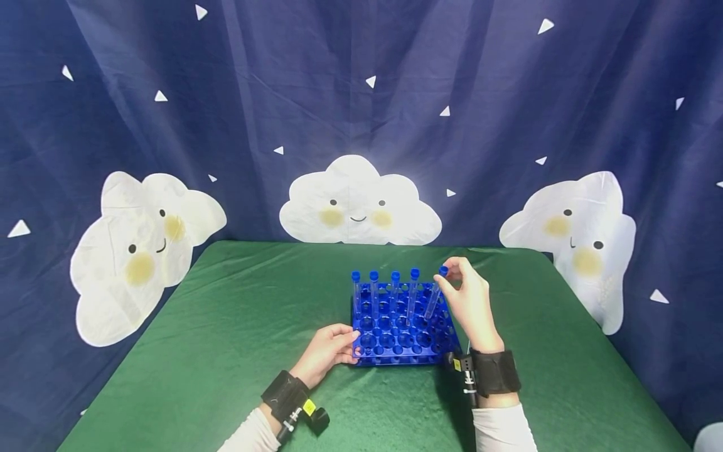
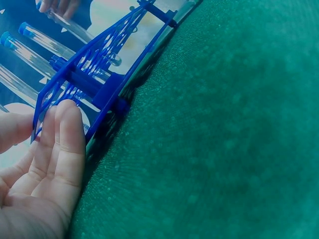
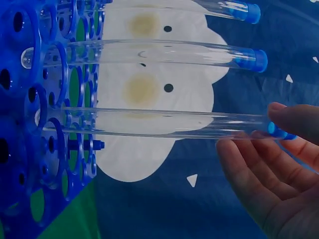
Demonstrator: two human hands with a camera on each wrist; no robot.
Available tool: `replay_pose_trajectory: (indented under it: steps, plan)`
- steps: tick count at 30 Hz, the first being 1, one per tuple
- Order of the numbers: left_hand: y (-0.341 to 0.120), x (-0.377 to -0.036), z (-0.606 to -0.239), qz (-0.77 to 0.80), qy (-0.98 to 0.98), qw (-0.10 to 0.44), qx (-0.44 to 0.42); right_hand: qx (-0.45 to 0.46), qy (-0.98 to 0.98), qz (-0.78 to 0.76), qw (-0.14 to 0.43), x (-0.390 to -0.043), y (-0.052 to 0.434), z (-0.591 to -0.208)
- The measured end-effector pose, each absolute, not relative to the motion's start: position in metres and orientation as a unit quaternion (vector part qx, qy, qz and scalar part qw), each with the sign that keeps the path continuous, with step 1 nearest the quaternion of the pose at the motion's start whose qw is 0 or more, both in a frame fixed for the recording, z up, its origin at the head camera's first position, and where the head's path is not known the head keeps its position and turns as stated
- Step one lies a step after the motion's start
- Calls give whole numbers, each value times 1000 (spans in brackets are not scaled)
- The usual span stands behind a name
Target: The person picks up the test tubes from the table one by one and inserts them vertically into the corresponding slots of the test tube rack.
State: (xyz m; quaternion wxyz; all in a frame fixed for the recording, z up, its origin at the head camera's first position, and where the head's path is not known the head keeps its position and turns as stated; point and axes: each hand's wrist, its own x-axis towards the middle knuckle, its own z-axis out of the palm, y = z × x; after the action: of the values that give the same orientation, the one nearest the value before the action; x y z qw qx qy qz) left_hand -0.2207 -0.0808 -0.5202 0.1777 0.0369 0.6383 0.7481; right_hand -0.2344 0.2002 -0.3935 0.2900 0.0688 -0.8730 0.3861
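Note:
A blue test tube rack [image 1: 402, 351] stands on the green table [image 1: 226, 339]. Several clear tubes with blue caps [image 1: 392, 295] stand upright in its back row. My right hand [image 1: 469, 301] pinches the blue cap of one more tube [image 1: 435, 296], which leans with its lower end in a hole at the rack's back right. In the right wrist view that tube [image 3: 159, 123] runs from the rack [image 3: 45, 124] to my fingertips [image 3: 291, 119]. My left hand [image 1: 330, 348] rests with straight fingers [image 2: 67, 134] against the rack's front left corner [image 2: 107, 102].
A dark blue curtain with white cloud faces [image 1: 358, 204] hangs behind the table. Green cloth lies bare left of the rack [image 1: 214, 326] and to its right [image 1: 542, 326]. The table's edges fall away on both sides.

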Motion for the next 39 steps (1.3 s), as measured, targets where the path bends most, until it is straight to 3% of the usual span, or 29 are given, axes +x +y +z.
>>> replay_pose_trajectory:
  steps: [6,23,39]
  plan:
    - [-81,-221,-521,749,637,178,36,83,-884,382,255,-235,200,-396]
    - [-81,-221,-522,749,637,177,38,101,-894,376,223,-235,199,-397]
    - [-81,-221,-522,749,636,179,36,116,-881,387,246,-232,205,-390]
